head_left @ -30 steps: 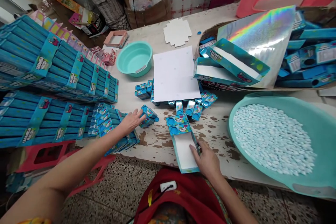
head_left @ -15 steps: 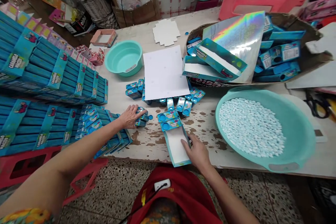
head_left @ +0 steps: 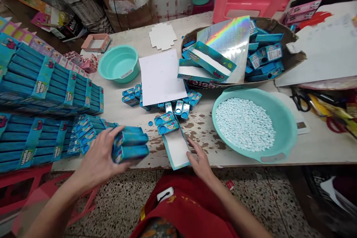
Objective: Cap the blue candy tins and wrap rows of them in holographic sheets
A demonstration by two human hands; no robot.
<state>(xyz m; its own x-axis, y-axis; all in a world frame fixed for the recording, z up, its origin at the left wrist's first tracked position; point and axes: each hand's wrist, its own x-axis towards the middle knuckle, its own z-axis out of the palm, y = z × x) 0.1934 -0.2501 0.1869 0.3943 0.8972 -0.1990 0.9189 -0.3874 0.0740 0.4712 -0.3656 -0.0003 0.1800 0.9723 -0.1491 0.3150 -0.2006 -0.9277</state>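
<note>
My left hand [head_left: 102, 154] is closed around a few small blue candy boxes [head_left: 131, 144], lifted above the table's front edge and lying on their sides. My right hand [head_left: 199, 160] rests at the right side of an open blue display tray [head_left: 176, 148] with a white inside, thumb over its rim. Two candy boxes [head_left: 168, 127] with round cut-outs stand in the tray's far end. Beyond them, several upright boxes [head_left: 182, 109] stand partly under a white sheet [head_left: 163, 78].
Filled display trays [head_left: 41, 81] are stacked on the left. To the right is a teal basin [head_left: 287, 130] of pale blue candies. Behind it stands a carton [head_left: 292, 50] of blue boxes with two trays on top. Another teal basin [head_left: 118, 63] sits at back left.
My left hand has picked up the boxes from the table and brought them nearer and to the left. My right hand stays at the tray. The view has shifted right.
</note>
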